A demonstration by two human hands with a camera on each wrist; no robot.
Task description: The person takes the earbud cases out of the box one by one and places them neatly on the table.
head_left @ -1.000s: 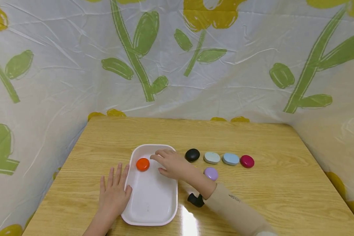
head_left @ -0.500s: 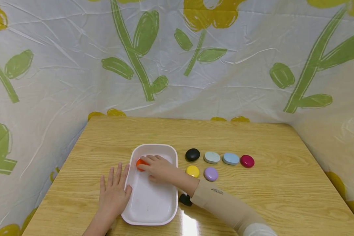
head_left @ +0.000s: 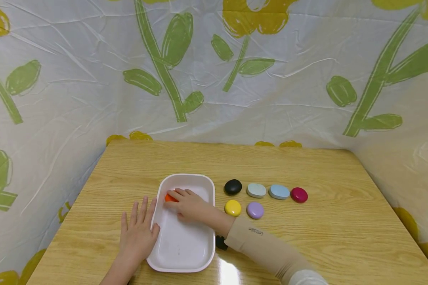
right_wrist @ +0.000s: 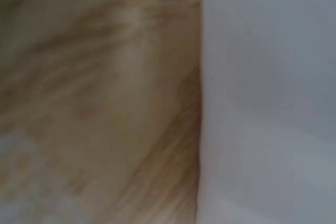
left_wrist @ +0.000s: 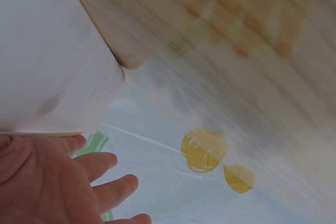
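Observation:
In the head view my right hand (head_left: pixel 192 206) reaches into the white tray (head_left: pixel 180 270). Its fingers bend over the orange round disc (head_left: pixel 169 196) near the far left corner and cover part of it; the thumb shows lower, toward the palm. Flat beside the tray's left side lies my left hand (head_left: pixel 137 231), fingers straight and spread, thumb at the rim. From the left wrist, the left hand (left_wrist: pixel 58 182) appears palm side, close against the tray's wall (left_wrist: pixel 47 51). The right wrist view is blurred, showing only the tray's side (right_wrist: pixel 268 98) and wood.
Right of the tray, a black piece (head_left: pixel 233 187), a pale grey oval (head_left: pixel 256 190), a light blue oval (head_left: pixel 279 192) and a dark red disc (head_left: pixel 299 194) form a row. Nearer are a yellow disc (head_left: pixel 232 208) and a purple disc (head_left: pixel 255 209), all on the wooden table (head_left: pixel 324 229).
My right hand has moved left and nearer within the tray, and its fingers now cover part of the orange disc. The yellow disc has come into view. My left hand has stayed put.

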